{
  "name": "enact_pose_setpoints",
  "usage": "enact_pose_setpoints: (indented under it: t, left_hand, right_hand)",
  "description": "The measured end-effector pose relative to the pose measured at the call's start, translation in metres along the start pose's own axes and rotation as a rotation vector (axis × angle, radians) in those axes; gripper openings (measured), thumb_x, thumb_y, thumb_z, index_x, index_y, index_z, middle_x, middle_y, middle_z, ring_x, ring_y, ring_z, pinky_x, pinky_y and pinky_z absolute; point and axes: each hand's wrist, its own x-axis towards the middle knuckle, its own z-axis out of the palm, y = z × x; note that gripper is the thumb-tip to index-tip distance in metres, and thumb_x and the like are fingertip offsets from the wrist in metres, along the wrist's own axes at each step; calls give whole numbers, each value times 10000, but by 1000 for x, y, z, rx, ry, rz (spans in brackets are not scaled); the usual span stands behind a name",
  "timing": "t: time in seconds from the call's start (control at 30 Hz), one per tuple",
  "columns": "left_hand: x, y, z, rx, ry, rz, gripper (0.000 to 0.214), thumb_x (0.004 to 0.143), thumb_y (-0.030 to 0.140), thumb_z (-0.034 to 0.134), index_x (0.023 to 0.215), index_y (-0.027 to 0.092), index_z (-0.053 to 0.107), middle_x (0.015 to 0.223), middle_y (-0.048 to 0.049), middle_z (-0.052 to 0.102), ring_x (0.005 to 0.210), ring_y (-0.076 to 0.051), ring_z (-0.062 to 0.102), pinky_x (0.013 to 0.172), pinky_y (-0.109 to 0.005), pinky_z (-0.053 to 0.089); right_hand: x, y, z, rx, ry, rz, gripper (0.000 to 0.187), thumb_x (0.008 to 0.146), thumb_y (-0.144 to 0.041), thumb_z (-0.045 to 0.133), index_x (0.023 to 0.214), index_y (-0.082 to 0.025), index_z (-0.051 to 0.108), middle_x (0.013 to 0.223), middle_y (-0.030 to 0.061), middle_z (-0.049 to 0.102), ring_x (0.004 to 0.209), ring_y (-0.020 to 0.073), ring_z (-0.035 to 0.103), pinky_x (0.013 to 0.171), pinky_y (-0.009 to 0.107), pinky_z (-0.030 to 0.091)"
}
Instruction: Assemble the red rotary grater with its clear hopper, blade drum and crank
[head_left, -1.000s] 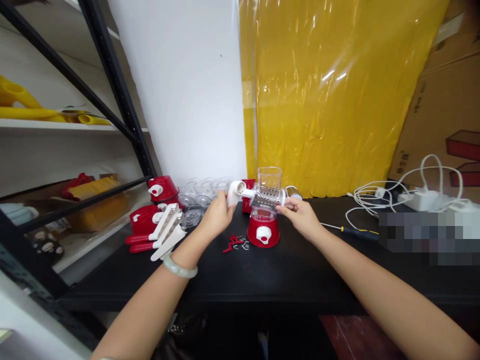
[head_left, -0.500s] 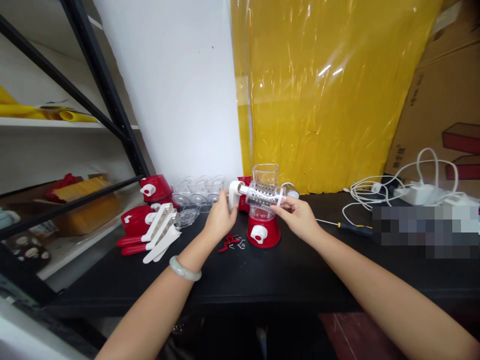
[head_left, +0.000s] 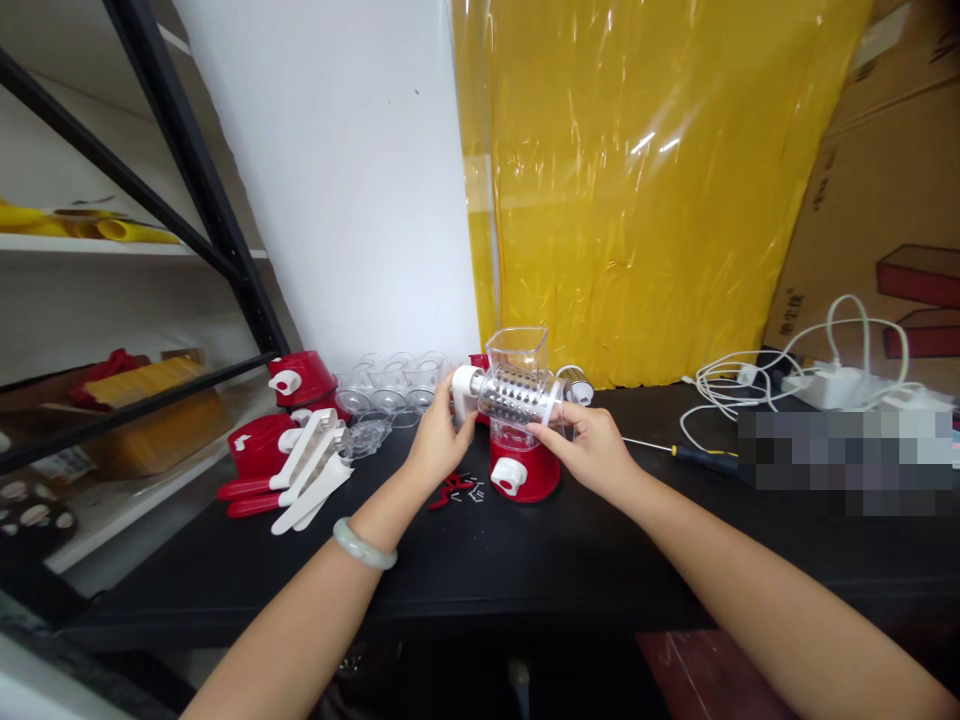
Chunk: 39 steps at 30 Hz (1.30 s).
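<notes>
A metal grater drum point(head_left: 516, 394) with a white rim lies sideways at the clear hopper point(head_left: 517, 345) of a rotary grater, whose red base point(head_left: 536, 470) stands on the black table. My right hand point(head_left: 589, 440) is closed on the drum's white-rimmed right end. At its left end, my left hand point(head_left: 439, 430) grips a white crank handle point(head_left: 466, 382), its fingers partly hidden behind it. The crank meets or nearly meets the drum. How deep the drum sits inside the clear housing I cannot tell. A white knob point(head_left: 508, 477) is on the base's front.
On the left are red bases point(head_left: 304, 378), red-gripped white crank handles point(head_left: 259, 488) and clear plastic housings point(head_left: 394, 385). Small red parts point(head_left: 452, 490) and screws point(head_left: 475, 492) lie near the base. A screwdriver point(head_left: 705, 457), another drum point(head_left: 576, 382) and white cables point(head_left: 724, 385) are to the right.
The white crank and the drum have come closer together, with less of the shaft showing between them. The drum is tilted slightly more, its right end lower. The view has shifted slightly.
</notes>
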Motion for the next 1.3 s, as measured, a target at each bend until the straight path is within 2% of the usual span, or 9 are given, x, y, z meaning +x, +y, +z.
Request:
enact_pose_setpoints:
  t: [0.2,0.33,0.5,0.6,0.67,0.8,0.97,1.17,1.3]
  left_hand:
    - [0,4,-3,57,13,3,680,867,251,565,1466,216,245,1384,-143,519,1077,-262,632,907,-404,516]
    - [1,4,-9,66,-34,16,685,873,223,540,1490,250,246,1430,-111,487,1134,-275,606,884,-386,529]
    - [4,0,-18,-44,-108,21,680,880,300,553,1498,227,278,1296,-100,613,1039,-251,642,830,-329,547]
    - [7,-4,-20,-119,-166,-4,648,902,341,521,1493,207,291,1215,-67,665,952,-215,661,858,-343,537]
    - [10,-5,-20,-190,-196,-22,633,917,360,491,1492,186,291,1230,-63,658,969,-212,658,912,-371,514]
    - [14,-5,-22,-283,-198,-25,594,923,381,465,1461,151,368,1348,-92,580,1169,-265,578,1018,-403,441]
    - [16,-5,-24,-218,-241,-41,542,909,362,483,1426,207,431,1289,-53,630,1037,-253,646,953,-433,490]
    - [18,4,-23,-345,-222,-15,502,910,353,476,1376,167,497,1407,-89,522,1265,-256,516,1098,-441,352]
    - [11,2,-39,-239,-333,77,604,887,363,526,1451,211,372,1399,-101,532,1241,-258,544,1032,-420,427]
  right_hand:
    - [1,3,0,8,-8,35,217,822,-360,618,698,-182,612,618,8,634,575,142,566,568,254,429]
    - [1,11,1,95,-24,109,229,820,-391,615,719,-186,610,654,20,648,590,152,572,592,274,441]
    - [5,23,1,191,-42,188,272,790,-444,631,704,-191,582,608,4,595,558,142,535,573,276,420]
    - [9,28,1,231,-63,217,319,767,-491,638,710,-182,581,595,-5,568,552,132,510,563,270,403]
    - [11,30,1,239,-67,215,339,761,-505,637,702,-177,579,582,-12,550,549,123,491,554,262,391]
    - [14,32,0,240,-80,198,355,756,-512,645,692,-167,586,577,-16,533,544,112,465,540,253,381]
    - [15,30,-1,214,-85,198,393,734,-544,661,667,-166,580,556,-17,530,524,104,456,521,251,380]
    - [13,32,0,209,-116,188,350,761,-502,662,694,-163,602,602,-1,590,550,124,523,562,272,430]
    - [9,34,2,243,-119,219,341,771,-501,661,748,-161,648,667,25,655,619,159,610,619,297,485]
